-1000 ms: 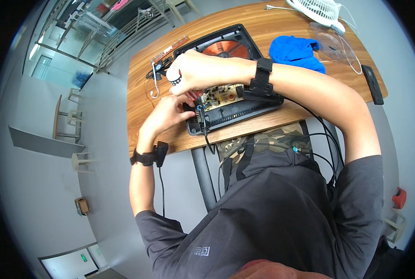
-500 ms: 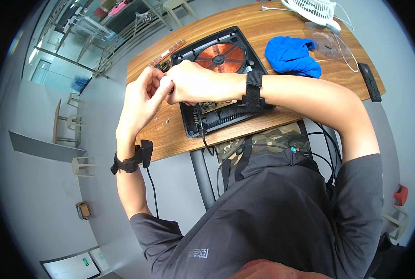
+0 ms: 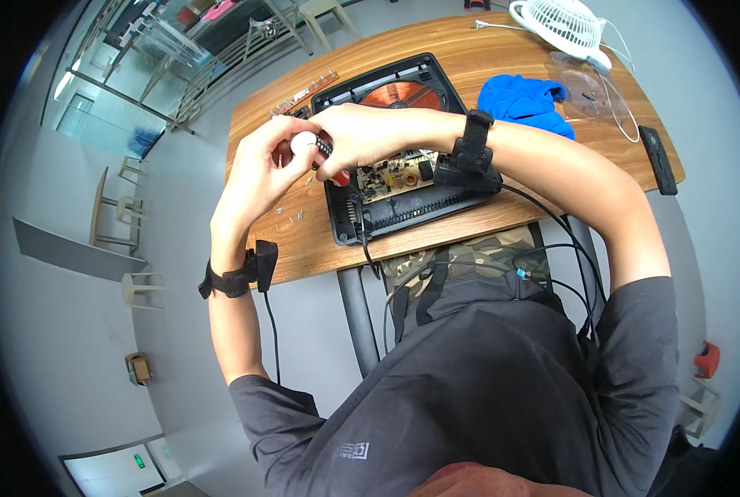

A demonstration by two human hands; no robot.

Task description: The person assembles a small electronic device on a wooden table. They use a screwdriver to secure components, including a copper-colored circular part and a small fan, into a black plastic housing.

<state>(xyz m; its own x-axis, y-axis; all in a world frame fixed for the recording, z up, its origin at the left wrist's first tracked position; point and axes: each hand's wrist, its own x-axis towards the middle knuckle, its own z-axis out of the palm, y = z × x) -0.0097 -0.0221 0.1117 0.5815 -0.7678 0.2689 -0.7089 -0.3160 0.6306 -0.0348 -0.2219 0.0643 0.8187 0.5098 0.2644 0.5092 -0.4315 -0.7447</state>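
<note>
My left hand [image 3: 258,164] and my right hand [image 3: 353,137] meet above the left side of an opened induction cooker [image 3: 386,222]. Between them is a stubby tool handle [image 3: 324,150] with a white rounded end, a black ridged band and a red part. My left fingers curl round the white end. My right fingers close on the black and red part; its working tip is hidden. The copper coil [image 3: 404,94] and circuit board [image 3: 386,178] lie exposed in the black housing. Several small screws [image 3: 291,217] are scattered on the wood left of the cooker.
A row of small bits [image 3: 305,93] lies beyond my left hand. Blue cloth [image 3: 523,103] sits right of the cooker, with a white fan [image 3: 564,29], clear plastic sheet [image 3: 585,89] and black bar [image 3: 657,161] farther right. A cable [image 3: 368,255] hangs over the near table edge.
Both hands have shifted slightly, and the red and black part of the tool has come into sight between them. More of the circuit board shows below my right wrist.
</note>
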